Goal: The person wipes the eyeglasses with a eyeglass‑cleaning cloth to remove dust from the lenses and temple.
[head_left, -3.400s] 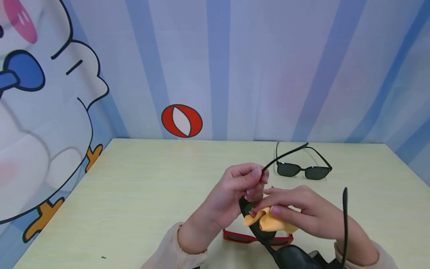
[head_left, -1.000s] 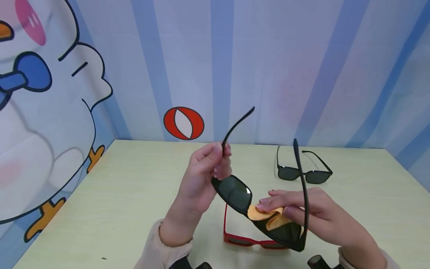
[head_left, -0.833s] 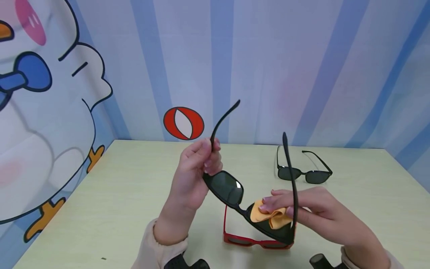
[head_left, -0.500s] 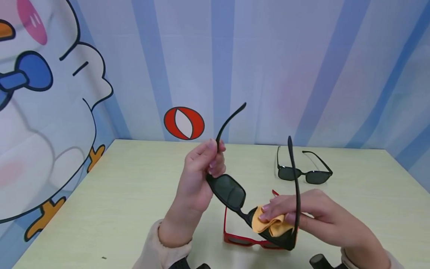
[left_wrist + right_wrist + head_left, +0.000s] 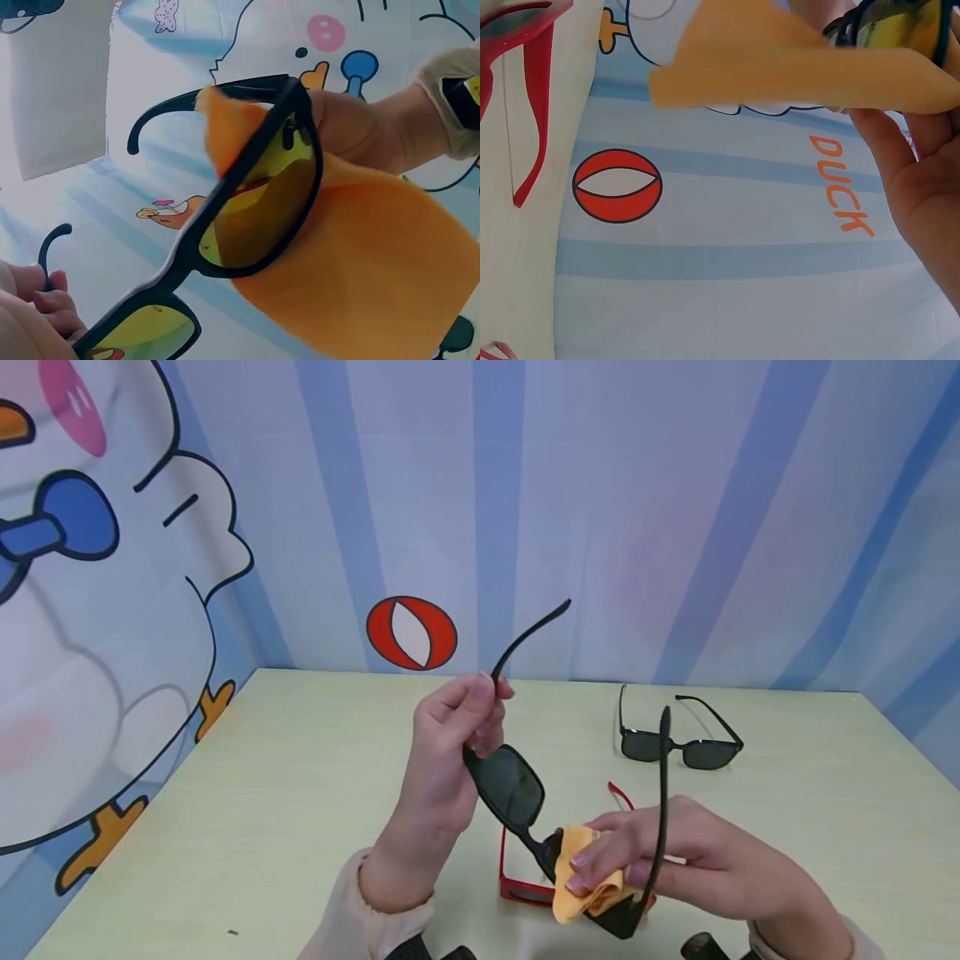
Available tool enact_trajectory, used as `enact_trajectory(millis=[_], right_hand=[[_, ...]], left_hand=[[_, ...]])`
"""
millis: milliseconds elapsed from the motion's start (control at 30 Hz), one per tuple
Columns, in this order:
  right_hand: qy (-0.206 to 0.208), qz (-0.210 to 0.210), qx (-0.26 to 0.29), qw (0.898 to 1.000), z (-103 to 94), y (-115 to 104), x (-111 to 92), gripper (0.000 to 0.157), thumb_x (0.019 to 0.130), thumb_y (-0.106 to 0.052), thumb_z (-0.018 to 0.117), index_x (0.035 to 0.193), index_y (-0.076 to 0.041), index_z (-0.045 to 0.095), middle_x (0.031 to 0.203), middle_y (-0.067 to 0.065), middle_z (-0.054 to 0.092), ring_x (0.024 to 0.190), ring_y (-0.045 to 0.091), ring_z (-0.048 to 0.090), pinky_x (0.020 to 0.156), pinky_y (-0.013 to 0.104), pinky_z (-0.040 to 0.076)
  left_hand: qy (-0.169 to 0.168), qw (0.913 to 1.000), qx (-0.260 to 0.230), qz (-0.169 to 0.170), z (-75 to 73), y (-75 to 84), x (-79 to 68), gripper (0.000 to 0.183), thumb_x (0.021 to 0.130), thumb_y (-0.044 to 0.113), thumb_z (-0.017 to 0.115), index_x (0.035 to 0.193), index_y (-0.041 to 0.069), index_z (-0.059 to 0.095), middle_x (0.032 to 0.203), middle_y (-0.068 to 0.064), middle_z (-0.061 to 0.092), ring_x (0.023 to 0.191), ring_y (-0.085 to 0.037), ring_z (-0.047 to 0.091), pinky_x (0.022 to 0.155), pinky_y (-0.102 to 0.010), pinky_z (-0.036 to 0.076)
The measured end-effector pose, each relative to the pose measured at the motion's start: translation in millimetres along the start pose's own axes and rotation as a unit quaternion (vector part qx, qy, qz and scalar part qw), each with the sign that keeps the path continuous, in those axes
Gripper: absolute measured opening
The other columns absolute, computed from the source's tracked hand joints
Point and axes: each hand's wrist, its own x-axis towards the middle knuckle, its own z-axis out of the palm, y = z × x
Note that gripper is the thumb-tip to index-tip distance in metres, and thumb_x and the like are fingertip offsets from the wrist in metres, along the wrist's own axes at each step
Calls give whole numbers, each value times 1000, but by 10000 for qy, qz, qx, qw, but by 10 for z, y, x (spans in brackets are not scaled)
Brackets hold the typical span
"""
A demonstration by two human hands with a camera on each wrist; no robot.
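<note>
While aloft, sunglasses (image 5: 534, 844) diagonal, down rightward.

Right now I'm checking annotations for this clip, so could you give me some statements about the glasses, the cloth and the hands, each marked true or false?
1. The left hand grips the black sunglasses. True.
2. The right hand holds a blue cloth. False: the cloth is orange.
3. The cloth is at the lens nearer the left hand. False: it is at the lens farther from that hand.
4. The red-framed glasses rest on the table. True.
5. The second black pair, farther back, has its arms folded. False: its arms are open.
</note>
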Motion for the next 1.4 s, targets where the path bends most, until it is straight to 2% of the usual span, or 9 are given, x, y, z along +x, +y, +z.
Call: enact_trajectory(millis=[100,333,467,567,700,833,967,1133,1400], right_hand=[[20,288,33,9996,1,-14,-39,22,91,11,46,106,0,58,103,14,67,98,22,64,104,36,33],[236,915,-375,9948,-32,-81,-74,36,88,17,43,112,-5,58,99,8,67,92,19,65,104,31,33],[447,1560,-1277,9784,-44,-153,-78,42,86,18,47,114,-10,60,99,0,67,100,15,63,102,24,34],[495,1917,-1511,9685,-41,-176,-59,43,86,16,50,115,-15,61,103,-3,67,103,14,62,101,23,34],[463,1719,-1022,9787,-22,-134,-15,45,85,18,50,115,-14,60,106,-1,67,98,15,64,104,27,31],[467,1224,-327,9908,13,-59,-28,45,85,20,47,119,-9,57,111,5,65,111,21,58,107,29,27],[426,875,264,9949,57,13,-45,42,89,18,43,122,-5,56,115,9,63,116,23,54,108,31,25],[190,449,527,9974,60,65,-35,35,91,14,42,119,-1,56,108,14,65,106,23,60,108,36,28],[321,832,595,9942,21,19,-63,33,89,18,41,109,-1,59,83,11,65,79,20,64,108,33,26]], left_hand=[[-191,9987,208,421,-38,42,8,23,81,38,71,80,15,68,61,4,42,56,-10,32,56,-23,25],[-471,9933,517,924,-83,120,1,20,85,36,68,82,16,69,61,4,44,55,-10,33,55,-24,26],[-411,9928,573,964,-97,142,-6,18,84,36,69,82,18,69,62,4,44,56,-10,33,57,-24,27],[-371,9935,556,924,-94,149,-16,19,83,36,69,82,17,69,62,4,45,56,-10,33,58,-25,27],[-362,9959,409,724,-58,119,-28,21,83,36,70,82,15,69,62,5,45,56,-10,33,59,-25,27],[-273,9983,251,455,-15,56,-33,24,80,38,71,81,14,68,60,5,42,55,-11,31,58,-24,26],[-143,9992,158,333,18,12,-35,25,81,38,71,80,13,67,60,4,41,55,-11,31,57,-23,25],[-174,9995,64,264,34,9,-36,26,80,38,72,80,13,67,60,4,42,56,-10,32,55,-22,25],[-356,9980,179,488,-6,83,-47,23,81,36,72,80,14,69,59,4,40,55,-10,32,58,-23,25]])
